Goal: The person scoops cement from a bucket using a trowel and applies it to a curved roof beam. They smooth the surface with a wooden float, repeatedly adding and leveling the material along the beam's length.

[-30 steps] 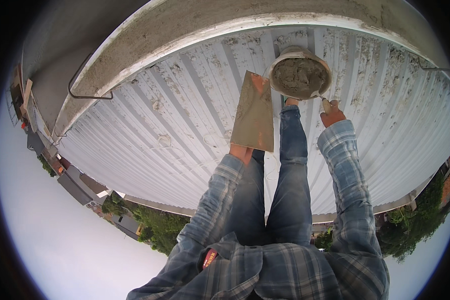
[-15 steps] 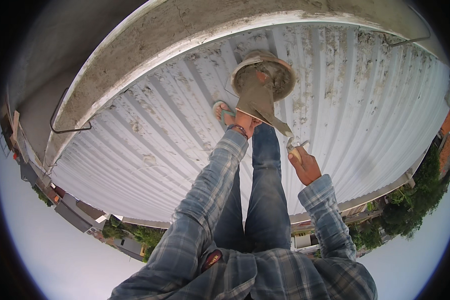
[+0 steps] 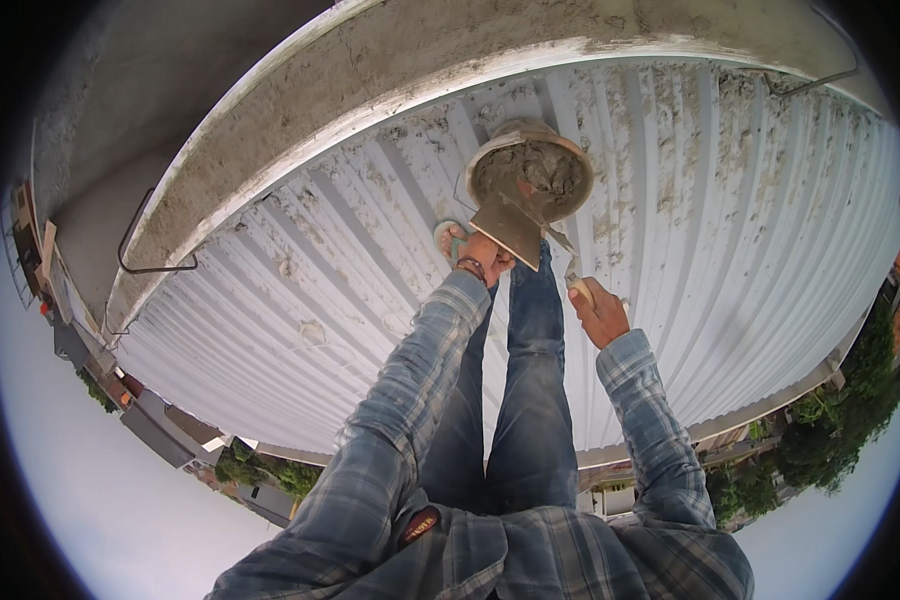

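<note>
rooftop building site | corrugated metal roof [image 3: 730, 230] | concrete parapet [image 3: 390, 80] | mortar pan [image 3: 532, 172]

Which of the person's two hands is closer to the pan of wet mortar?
The left hand: it holds a flat board whose edge reaches over the pan. The right hand grips a trowel handle lower down, farther from it.

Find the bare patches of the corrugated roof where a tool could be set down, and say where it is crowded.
The corrugated roof lies bare left of the legs, up to the concrete ledge, and right of them toward the roof's far edge. It is crowded at the feet: the mortar pan, the flat board in the left hand, and the right hand gripping a trowel handle.
</note>
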`<state>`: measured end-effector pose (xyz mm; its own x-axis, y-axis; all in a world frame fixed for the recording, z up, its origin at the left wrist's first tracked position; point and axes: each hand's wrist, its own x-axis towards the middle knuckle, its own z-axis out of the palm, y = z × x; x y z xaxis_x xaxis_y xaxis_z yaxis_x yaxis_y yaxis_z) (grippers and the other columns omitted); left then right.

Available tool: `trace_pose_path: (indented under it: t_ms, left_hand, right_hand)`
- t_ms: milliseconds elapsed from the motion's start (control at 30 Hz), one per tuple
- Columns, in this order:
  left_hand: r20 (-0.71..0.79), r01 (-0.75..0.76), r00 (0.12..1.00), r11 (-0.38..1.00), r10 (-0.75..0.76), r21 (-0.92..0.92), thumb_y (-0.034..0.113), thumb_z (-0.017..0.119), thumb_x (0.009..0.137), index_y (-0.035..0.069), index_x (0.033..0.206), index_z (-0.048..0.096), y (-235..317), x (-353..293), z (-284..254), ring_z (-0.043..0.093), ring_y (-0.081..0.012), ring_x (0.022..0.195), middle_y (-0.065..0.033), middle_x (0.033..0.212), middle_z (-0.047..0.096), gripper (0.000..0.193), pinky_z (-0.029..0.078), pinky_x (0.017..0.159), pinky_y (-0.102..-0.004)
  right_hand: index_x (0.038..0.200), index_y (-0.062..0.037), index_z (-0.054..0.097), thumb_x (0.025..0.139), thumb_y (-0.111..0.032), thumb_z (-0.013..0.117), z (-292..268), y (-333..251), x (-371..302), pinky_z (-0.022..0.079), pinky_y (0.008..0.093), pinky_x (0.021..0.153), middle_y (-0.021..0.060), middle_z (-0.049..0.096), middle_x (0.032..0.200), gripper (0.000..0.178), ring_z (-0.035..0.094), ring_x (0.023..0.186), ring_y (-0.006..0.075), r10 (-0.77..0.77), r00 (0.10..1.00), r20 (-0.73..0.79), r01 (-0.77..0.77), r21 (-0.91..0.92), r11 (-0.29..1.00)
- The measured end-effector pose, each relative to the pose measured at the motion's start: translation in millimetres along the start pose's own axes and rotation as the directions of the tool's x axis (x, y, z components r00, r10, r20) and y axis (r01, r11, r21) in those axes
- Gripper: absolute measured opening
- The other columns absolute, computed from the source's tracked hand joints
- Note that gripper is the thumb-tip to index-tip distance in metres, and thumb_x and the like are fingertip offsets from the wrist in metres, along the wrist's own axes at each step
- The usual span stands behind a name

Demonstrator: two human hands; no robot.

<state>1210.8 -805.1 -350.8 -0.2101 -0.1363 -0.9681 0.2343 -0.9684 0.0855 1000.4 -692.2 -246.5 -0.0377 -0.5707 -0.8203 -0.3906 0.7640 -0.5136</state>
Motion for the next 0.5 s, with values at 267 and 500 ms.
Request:
trace_pose_path:
  t_ms: [267, 500]
  left_hand:
    - [0.016, 0.030, 0.999, 0.975, -0.034, 0.219, 0.036, 0.050, 0.099, 0.015, 0.116, 0.055, -1, -20, 18, 0.063, -0.0148, 0.078, -0.0018, 0.101, 0.064, 0.028, 0.055, 0.066, -0.0367]
    - [0.000, -0.141, 0.990, 0.988, 0.141, 0.058, 0.030, 0.054, 0.098, 0.015, 0.134, 0.045, -27, -81, -75, 0.063, -0.0203, 0.103, -0.0043, 0.122, 0.060, 0.039, 0.058, 0.080, -0.0417]
  right_hand:
    - [0.104, -0.0048, 0.054, 0.095, -0.044, 0.051, 24, 31, 75, 0.048, 0.0536, 0.072, 0.0252, 0.064, 0.084, 0.040, 0.062, 0.083, 0.0469, -0.061, 0.965, -0.257, 0.060, -0.013, 0.998]
    - [0.118, 0.0022, 0.052, 0.092, -0.032, 0.055, 24, 29, 71, 0.051, 0.0529, 0.073, 0.0305, 0.065, 0.088, 0.043, 0.064, 0.082, 0.0470, 0.011, 0.880, -0.474, -0.150, -0.257, 0.955]
